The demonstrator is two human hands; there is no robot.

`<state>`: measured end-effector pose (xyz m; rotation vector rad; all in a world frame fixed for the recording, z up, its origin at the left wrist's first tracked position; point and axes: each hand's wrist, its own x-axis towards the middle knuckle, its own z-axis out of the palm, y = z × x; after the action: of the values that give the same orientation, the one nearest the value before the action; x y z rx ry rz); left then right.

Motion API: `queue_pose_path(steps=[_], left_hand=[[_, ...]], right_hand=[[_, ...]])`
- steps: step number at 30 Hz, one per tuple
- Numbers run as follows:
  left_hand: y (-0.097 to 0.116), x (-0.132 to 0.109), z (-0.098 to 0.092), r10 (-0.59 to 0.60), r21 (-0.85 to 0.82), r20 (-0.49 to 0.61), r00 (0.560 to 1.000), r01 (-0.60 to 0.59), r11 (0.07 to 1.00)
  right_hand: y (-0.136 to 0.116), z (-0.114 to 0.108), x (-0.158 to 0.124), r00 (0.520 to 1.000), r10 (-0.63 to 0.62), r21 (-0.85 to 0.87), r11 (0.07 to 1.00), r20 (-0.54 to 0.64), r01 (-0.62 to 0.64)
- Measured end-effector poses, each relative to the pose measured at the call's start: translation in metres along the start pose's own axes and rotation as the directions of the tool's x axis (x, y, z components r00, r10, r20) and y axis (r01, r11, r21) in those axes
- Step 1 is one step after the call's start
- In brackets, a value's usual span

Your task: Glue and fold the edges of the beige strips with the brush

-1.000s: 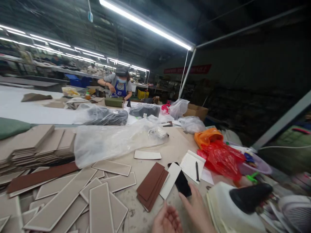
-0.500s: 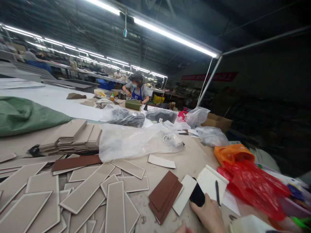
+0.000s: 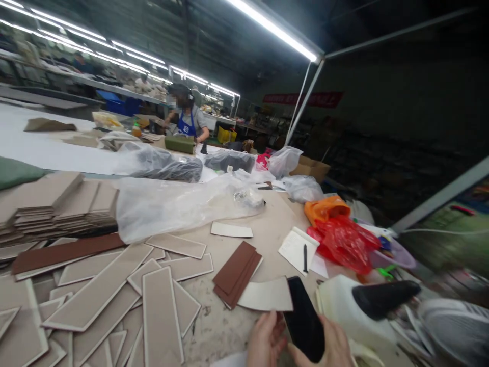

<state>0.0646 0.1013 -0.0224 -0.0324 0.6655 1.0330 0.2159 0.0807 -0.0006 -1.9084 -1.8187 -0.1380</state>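
A black smartphone (image 3: pixel 303 318) with a dark screen is in my right hand (image 3: pixel 334 346), which is closed around its lower right edge. My left hand (image 3: pixel 267 339) is just left of the phone, fingers loosely curved and apart, with nothing visible in it. Its fingertips come close to the lower edge of a slightly curved white strip (image 3: pixel 265 295); whether they touch it I cannot tell. The strip's right end meets the phone's upper left side. Left of it lies a small stack of brown rectangular pieces (image 3: pixel 237 272).
Beige panels with pale borders (image 3: pixel 162 306) spread across the left. A notepad (image 3: pixel 296 250) with a black pen (image 3: pixel 305 259) lies beyond the phone. Red plastic bag (image 3: pixel 344 244) and white container (image 3: pixel 344 306) stand right. Across the table a person in a blue apron (image 3: pixel 186 125) works.
The phone has been lifted from beside the notepad and brought nearer. My left hand has come further into view. The white strip has turned, and the view has swung right.
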Motion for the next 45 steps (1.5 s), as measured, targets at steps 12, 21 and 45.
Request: queue_pose_path(steps=[12,21,45], left_hand=[[0.019,-0.028,0.012,0.185,-0.038,0.194,0.964,-0.181,0.983],[0.026,-0.031,0.017,0.116,-0.063,0.187,0.976,-0.106,0.992],[0.025,-0.028,0.005,-0.05,-0.193,0.325,0.944,0.117,0.974]], right_hand=[[-0.038,-0.004,-0.003,0.973,0.185,0.076,0.981,-0.138,-0.176],[-0.038,-0.021,-0.009,0.96,0.261,0.058,0.965,-0.101,-0.257],[-0.037,-0.037,-0.005,0.942,0.304,0.032,0.953,-0.146,-0.302]])
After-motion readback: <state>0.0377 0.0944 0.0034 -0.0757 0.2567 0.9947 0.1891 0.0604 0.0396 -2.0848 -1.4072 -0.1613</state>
